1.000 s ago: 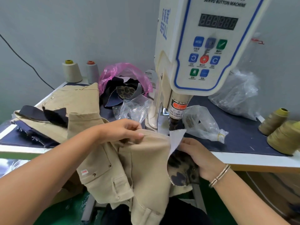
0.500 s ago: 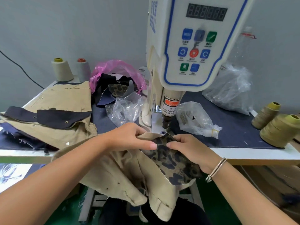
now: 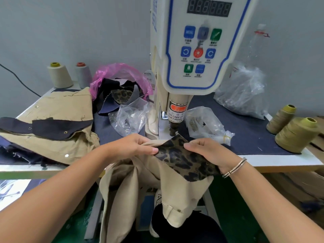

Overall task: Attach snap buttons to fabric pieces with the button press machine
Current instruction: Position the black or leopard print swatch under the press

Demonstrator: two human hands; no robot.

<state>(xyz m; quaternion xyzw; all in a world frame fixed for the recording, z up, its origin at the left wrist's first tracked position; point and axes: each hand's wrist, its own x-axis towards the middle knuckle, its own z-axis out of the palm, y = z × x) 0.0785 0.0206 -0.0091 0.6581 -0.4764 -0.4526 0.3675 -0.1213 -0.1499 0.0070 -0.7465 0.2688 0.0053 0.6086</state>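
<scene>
Your left hand [image 3: 133, 146] pinches the edge of the beige garment [image 3: 140, 186] where it meets the leopard-print fabric piece [image 3: 182, 158], thumb on top and fingers curled underneath the cloth. Your right hand [image 3: 210, 153] holds the leopard-print piece from its right side, fingers bent over its upper edge and the palm lying over the cloth; a metal bangle [image 3: 235, 167] circles that wrist. The two hands are close together, with the patterned piece stretched between them at the front edge of the surface [image 3: 263, 160], and its far corner points up toward the dark punch tip [image 3: 173, 128] of the button press machine [image 3: 198, 50], just below and in front of it. I cannot tell whether the cloth touches the lower die. The rest of the beige garment hangs down off the surface toward your lap. To the left lies another beige garment with navy trim [image 3: 52, 128], snap parts showing on it. Behind it stand two thread cones [image 3: 70, 76], and a pink bag of fabric scraps [image 3: 121, 85] sits beside the machine. Clear plastic bags [image 3: 206, 125] lie on either side of the machine's post, and two olive thread cones [image 3: 294, 132] rest at the right edge.
</scene>
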